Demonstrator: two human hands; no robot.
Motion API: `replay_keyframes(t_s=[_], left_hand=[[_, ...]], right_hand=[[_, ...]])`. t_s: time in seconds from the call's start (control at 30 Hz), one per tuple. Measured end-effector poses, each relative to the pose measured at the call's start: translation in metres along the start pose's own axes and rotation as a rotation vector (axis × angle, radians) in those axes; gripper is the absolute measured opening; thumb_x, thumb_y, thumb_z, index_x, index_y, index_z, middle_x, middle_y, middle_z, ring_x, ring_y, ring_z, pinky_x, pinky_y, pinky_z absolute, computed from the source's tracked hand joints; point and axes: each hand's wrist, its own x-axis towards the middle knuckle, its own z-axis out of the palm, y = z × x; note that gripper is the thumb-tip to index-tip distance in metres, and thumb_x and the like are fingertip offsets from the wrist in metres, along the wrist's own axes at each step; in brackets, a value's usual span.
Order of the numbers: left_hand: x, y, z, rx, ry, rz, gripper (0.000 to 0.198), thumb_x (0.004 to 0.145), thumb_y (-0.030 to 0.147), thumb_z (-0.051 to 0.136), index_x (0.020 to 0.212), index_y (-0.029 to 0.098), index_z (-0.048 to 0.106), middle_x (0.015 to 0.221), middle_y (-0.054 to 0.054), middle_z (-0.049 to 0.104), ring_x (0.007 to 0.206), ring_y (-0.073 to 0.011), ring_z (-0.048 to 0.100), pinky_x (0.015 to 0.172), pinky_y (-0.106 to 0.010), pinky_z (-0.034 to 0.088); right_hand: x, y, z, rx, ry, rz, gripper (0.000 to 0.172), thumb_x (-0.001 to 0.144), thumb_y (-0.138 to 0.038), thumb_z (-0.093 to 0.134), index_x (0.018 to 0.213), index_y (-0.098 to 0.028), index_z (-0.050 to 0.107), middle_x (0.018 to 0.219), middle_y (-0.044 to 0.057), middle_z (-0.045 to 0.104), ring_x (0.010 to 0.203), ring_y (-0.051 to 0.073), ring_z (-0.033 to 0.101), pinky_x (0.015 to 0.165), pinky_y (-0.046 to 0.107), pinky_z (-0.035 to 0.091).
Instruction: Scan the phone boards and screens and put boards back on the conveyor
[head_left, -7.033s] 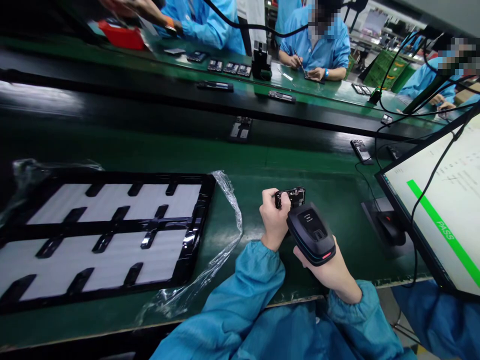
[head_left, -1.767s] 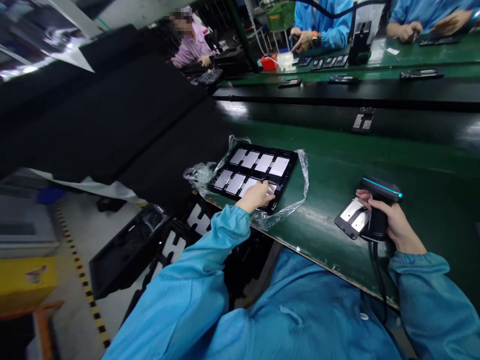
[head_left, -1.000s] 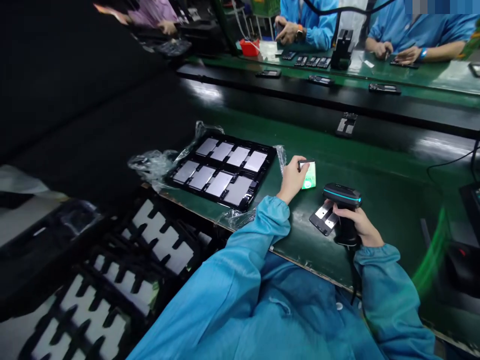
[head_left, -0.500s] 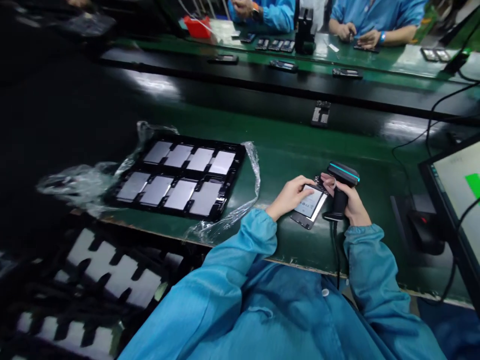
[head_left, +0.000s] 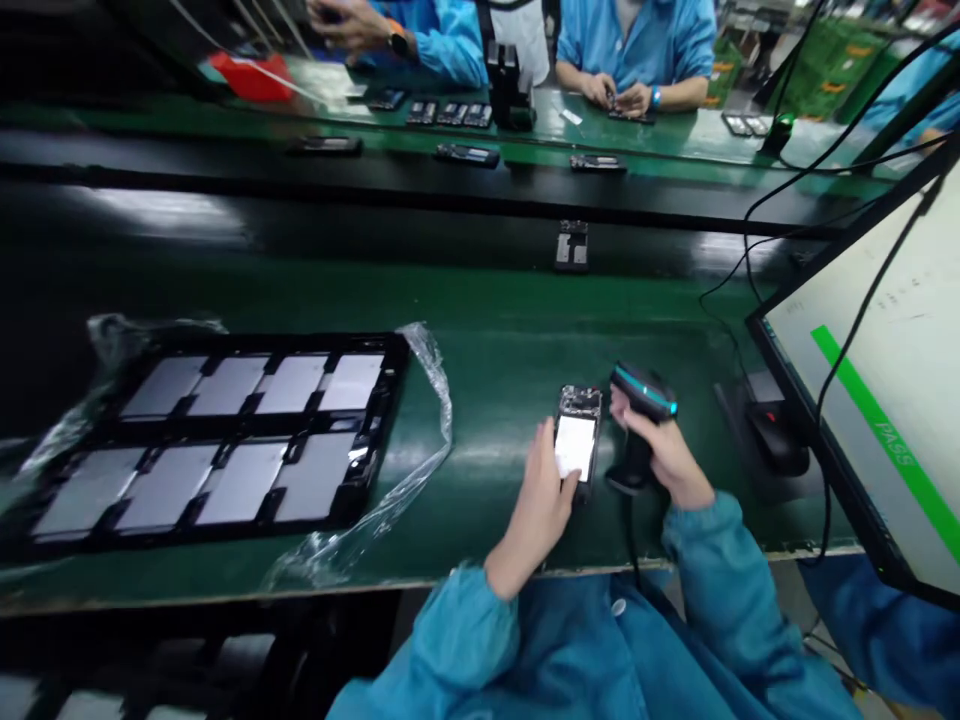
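An opened phone point(head_left: 588, 403) lies on the green bench in front of me, circuitry bare at its upper end and a bright white rectangle point(head_left: 575, 445) in its middle. Glare hides any print on that rectangle. Against the phone's left side is my left hand point(head_left: 536, 505), fingers along the edge and thumb over the lower part, gripping it. Just to the right, my right hand point(head_left: 667, 455) wraps round the handle of a black barcode scanner point(head_left: 643, 390) with a lit blue-green strip. Its cable runs down over the bench edge.
A black tray point(head_left: 169, 430) of silver-grey rectangular batteries, edged with clear plastic film point(head_left: 442, 395), lies left. Right stand a monitor point(head_left: 877, 340) reading PASS and a black mouse point(head_left: 776, 437). Another open phone point(head_left: 572, 247) lies ahead; two co-workers sit across.
My view has swung right, bringing in more of the monitor. My left hand has shifted from the labelled battery to the phone's side, and the phone now lies straighter. The scanner stays in my right hand.
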Motion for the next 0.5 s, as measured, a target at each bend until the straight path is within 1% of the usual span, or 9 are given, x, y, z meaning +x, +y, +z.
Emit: replay_keyframes(t_s=[0.03,0.07,0.1,0.17,0.2,0.27,0.37,0.43,0.5], left_hand=[[-0.004,-0.001,0.006,-0.052,0.002,-0.042,0.076,0.086,0.031,0.064,0.155,0.028,0.031,0.158,-0.016,0.035,0.149,-0.0348,0.03,0.121,-0.054,0.025],[-0.002,-0.001,0.012,-0.083,0.001,-0.074,0.074,0.086,0.032,0.063,0.153,0.028,0.032,0.154,-0.016,0.04,0.144,-0.0341,0.038,0.118,-0.053,0.032],[0.008,-0.001,0.018,-0.092,-0.003,-0.092,0.071,0.087,0.032,0.062,0.151,0.028,0.034,0.149,-0.016,0.046,0.139,-0.0332,0.045,0.114,-0.051,0.038],[0.049,0.003,0.033,-0.083,-0.042,-0.062,0.064,0.089,0.03,0.056,0.149,0.024,0.036,0.138,-0.017,0.056,0.13,-0.0308,0.055,0.108,-0.048,0.044],[0.078,0.009,0.041,-0.07,-0.069,-0.022,0.061,0.09,0.028,0.053,0.148,0.021,0.036,0.135,-0.017,0.059,0.126,-0.0293,0.058,0.106,-0.046,0.045],[0.147,0.025,0.06,-0.002,-0.102,0.056,0.062,0.089,0.023,0.052,0.148,0.016,0.035,0.129,-0.017,0.063,0.12,-0.0272,0.062,0.104,-0.042,0.046],[0.254,0.055,0.087,0.166,-0.099,0.075,0.062,0.089,0.023,0.054,0.147,0.009,0.034,0.124,-0.02,0.065,0.114,-0.0268,0.064,0.1,-0.04,0.048],[0.313,0.07,0.095,0.25,-0.024,0.074,0.061,0.091,0.028,0.054,0.145,0.005,0.035,0.134,-0.028,0.057,0.126,-0.0315,0.057,0.102,-0.045,0.045],[0.355,0.079,0.094,0.35,0.121,0.01,0.065,0.089,0.033,0.06,0.141,0.001,0.038,0.147,-0.036,0.04,0.141,-0.0393,0.039,0.106,-0.053,0.04]], right_hand=[[-0.014,0.002,-0.002,0.0,0.033,0.026,0.026,0.076,-0.036,0.082,0.097,-0.022,0.076,0.119,0.006,0.074,0.125,0.029,0.06,0.117,0.05,0.037],[-0.025,0.003,-0.003,0.029,0.065,0.046,0.027,0.077,-0.036,0.082,0.099,-0.022,0.076,0.116,0.006,0.074,0.124,0.03,0.06,0.116,0.052,0.039],[-0.033,0.005,-0.004,0.085,0.095,0.059,0.027,0.077,-0.037,0.082,0.099,-0.022,0.076,0.117,0.006,0.074,0.125,0.03,0.06,0.115,0.053,0.04],[-0.034,0.006,-0.005,0.224,0.167,0.037,0.03,0.075,-0.037,0.083,0.1,-0.023,0.075,0.124,0.007,0.072,0.128,0.032,0.058,0.114,0.054,0.042],[-0.03,0.005,-0.006,0.282,0.204,0.009,0.03,0.074,-0.037,0.084,0.099,-0.023,0.074,0.128,0.007,0.07,0.131,0.033,0.056,0.113,0.056,0.042],[-0.019,0.0,-0.012,0.339,0.269,-0.053,0.031,0.072,-0.037,0.085,0.099,-0.024,0.074,0.133,0.008,0.067,0.135,0.035,0.052,0.112,0.059,0.043],[-0.008,-0.006,-0.022,0.36,0.298,-0.082,0.031,0.073,-0.038,0.085,0.098,-0.024,0.074,0.136,0.009,0.064,0.139,0.037,0.048,0.113,0.06,0.041],[-0.007,-0.007,-0.027,0.376,0.283,-0.067,0.03,0.073,-0.041,0.085,0.094,-0.023,0.075,0.14,0.01,0.061,0.14,0.037,0.046,0.114,0.059,0.039],[-0.009,-0.004,-0.029,0.372,0.26,-0.056,0.029,0.073,-0.042,0.085,0.091,-0.022,0.074,0.143,0.011,0.059,0.141,0.037,0.045,0.115,0.058,0.038]])
